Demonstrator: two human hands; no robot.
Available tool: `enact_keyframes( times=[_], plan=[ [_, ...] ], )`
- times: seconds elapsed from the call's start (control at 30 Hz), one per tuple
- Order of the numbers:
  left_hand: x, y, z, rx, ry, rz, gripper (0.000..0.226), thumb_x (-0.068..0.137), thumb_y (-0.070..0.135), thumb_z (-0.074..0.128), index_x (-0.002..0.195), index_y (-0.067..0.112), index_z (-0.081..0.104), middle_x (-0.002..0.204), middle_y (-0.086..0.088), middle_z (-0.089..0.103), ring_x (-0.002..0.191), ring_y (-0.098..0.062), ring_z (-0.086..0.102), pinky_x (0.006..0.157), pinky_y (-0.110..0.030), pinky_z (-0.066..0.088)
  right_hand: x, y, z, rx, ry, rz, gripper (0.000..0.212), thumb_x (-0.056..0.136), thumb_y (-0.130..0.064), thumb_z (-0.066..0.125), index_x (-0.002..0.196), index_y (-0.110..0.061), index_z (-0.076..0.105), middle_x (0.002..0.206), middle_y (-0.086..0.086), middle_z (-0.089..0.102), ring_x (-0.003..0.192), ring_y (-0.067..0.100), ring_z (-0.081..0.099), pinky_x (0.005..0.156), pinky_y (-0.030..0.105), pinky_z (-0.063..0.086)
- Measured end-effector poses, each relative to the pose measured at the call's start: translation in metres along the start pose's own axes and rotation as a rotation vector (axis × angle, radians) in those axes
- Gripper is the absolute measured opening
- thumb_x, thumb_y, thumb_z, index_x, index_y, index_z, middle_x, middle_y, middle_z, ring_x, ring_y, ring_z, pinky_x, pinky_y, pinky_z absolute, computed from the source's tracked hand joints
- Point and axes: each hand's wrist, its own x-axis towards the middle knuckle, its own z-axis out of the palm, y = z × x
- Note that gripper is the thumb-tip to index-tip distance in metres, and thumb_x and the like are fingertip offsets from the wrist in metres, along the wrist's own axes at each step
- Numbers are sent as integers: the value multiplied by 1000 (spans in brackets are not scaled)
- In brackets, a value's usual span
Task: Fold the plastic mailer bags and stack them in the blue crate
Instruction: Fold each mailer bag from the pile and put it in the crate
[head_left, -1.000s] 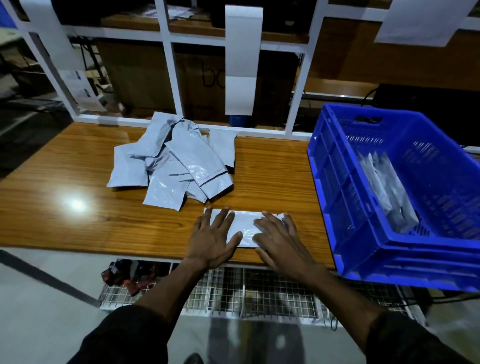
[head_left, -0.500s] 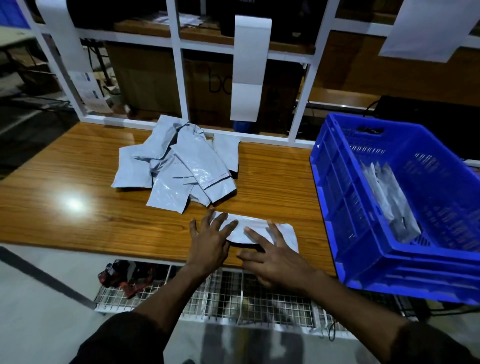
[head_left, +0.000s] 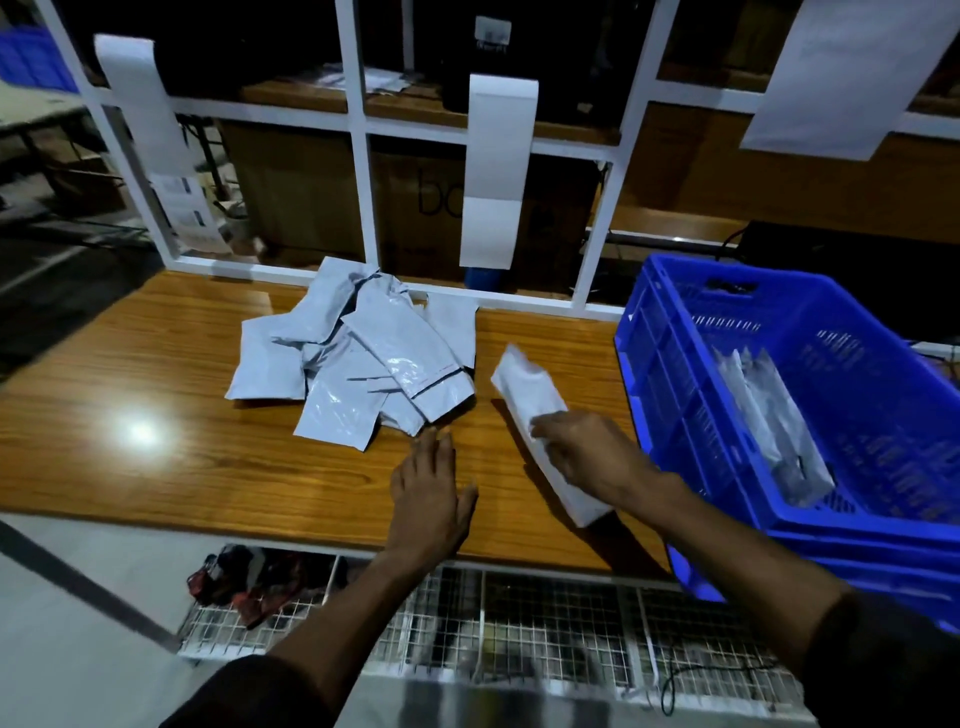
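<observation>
A glossy wood-grain surface (head_left: 156, 415) carries a loose heap of crinkled grey plastic mailer bags (head_left: 358, 364). Behind it, a brown carton (head_left: 415, 208) shows the letters "bo". The left hand (head_left: 431, 493) lies flat with fingers straight, near the heap. The right hand (head_left: 587, 457) grips a folded mailer bag (head_left: 535, 410) tilted above the surface. The ribbed blue crate (head_left: 675, 405) holds folded bags (head_left: 774, 415).
</observation>
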Motion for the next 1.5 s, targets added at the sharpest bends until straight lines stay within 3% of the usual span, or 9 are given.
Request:
enact_keyframes(
  times=[0.3, 0.73, 0.87, 0.97, 1.2, 1.3, 1.37, 1.43, 1.5],
  plan=[
    [12, 68, 32, 204, -235, 141, 74, 103, 58, 35, 161, 21, 9, 170, -10, 3, 155, -35, 2, 120, -60, 14, -8, 44, -114, 78, 382, 188, 32, 87, -7, 72, 118, -10, 73, 124, 6, 70, 109, 19, 68, 102, 34, 51],
    [16, 142, 74, 256, -275, 226, 67, 103, 55, 27, 159, 19, 22, 168, -10, 15, 153, -33, 13, 120, -60, 12, -80, 139, -203, -128, 550, 357, 29, 86, 1, 66, 114, -4, 74, 111, 15, 74, 98, 30, 73, 95, 39, 54],
    [19, 142, 83, 239, -250, 207, 68, 95, 58, 28, 144, 18, 51, 156, -12, 44, 143, -35, 37, 113, -64, 28, -101, 185, -191, -234, 349, 504, 34, 85, -2, 62, 117, -10, 72, 104, 25, 73, 92, 40, 71, 84, 46, 57],
    [19, 140, 86, 251, -209, 214, 66, 95, 58, 30, 144, 19, 51, 155, -10, 45, 143, -34, 37, 113, -62, 28, -112, 213, -158, -267, 50, 651, 38, 87, -5, 58, 121, -17, 68, 107, 24, 70, 95, 40, 67, 79, 44, 55],
    [18, 138, 88, 266, -163, 229, 63, 95, 58, 34, 143, 20, 52, 155, -9, 46, 143, -33, 39, 113, -60, 31, -115, 245, -106, -268, -246, 686, 41, 89, -12, 56, 129, -21, 59, 125, 24, 61, 110, 42, 62, 83, 41, 53],
    [19, 138, 89, 279, -148, 238, 63, 95, 59, 35, 142, 21, 52, 155, -9, 46, 143, -32, 38, 112, -59, 30, -110, 258, -92, -223, -342, 665, 74, 90, -11, 64, 154, -24, 30, 165, 21, 7, 128, 44, 51, 97, 44, 49],
    [19, 138, 89, 282, -147, 239, 62, 95, 59, 35, 142, 21, 52, 154, -9, 46, 142, -32, 39, 112, -59, 31, -106, 264, -83, -163, -330, 704, 99, 91, -13, 67, 161, -21, -3, 162, 21, -24, 129, 51, 48, 98, 46, 48],
    [18, 139, 88, 287, -148, 238, 63, 96, 59, 33, 143, 21, 51, 156, -9, 45, 144, -32, 37, 113, -58, 30, -102, 260, -78, -23, -328, 751, 114, 89, -19, 70, 156, -19, -23, 164, 23, -8, 133, 51, 43, 104, 50, 45],
    [18, 140, 87, 283, -146, 239, 64, 96, 59, 31, 145, 21, 49, 157, -9, 43, 145, -32, 35, 114, -58, 28, -100, 266, -75, 110, -318, 813, 122, 88, -25, 71, 150, -17, -34, 144, 22, 39, 125, 44, 53, 99, 47, 48]
  ],
)
